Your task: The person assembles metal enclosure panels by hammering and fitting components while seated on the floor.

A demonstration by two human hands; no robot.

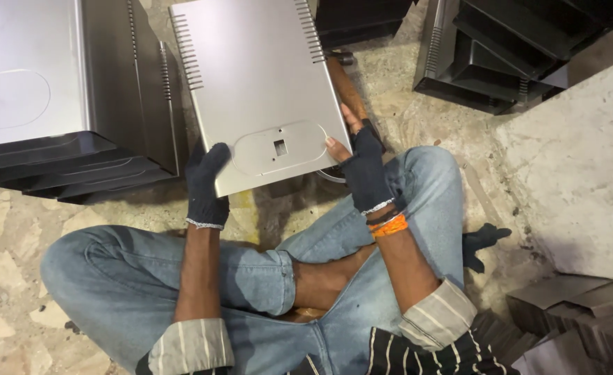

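You hold the grey metal panel (261, 90) flat above the floor, its long axis running away from you, the oval cutout end toward your lap. Your left hand (206, 186) clasps the near left corner; your right hand (363, 165) grasps the near right edge. Stacked metal covers (63, 104) sit left, dark trays (508, 48) upper right, a spare glove (484, 243) beside your knee.

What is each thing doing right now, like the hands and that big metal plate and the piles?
Grey metal panel: lifted off the floor, held at its near edge.
Left hand: gloved, gripping the panel's near left corner.
Right hand: gloved with bare fingertips, gripping the panel's right edge.
Pile of panels: stacked on the floor at left.
Dark metal parts: stacked at top right.
Spare glove: lying on the floor.
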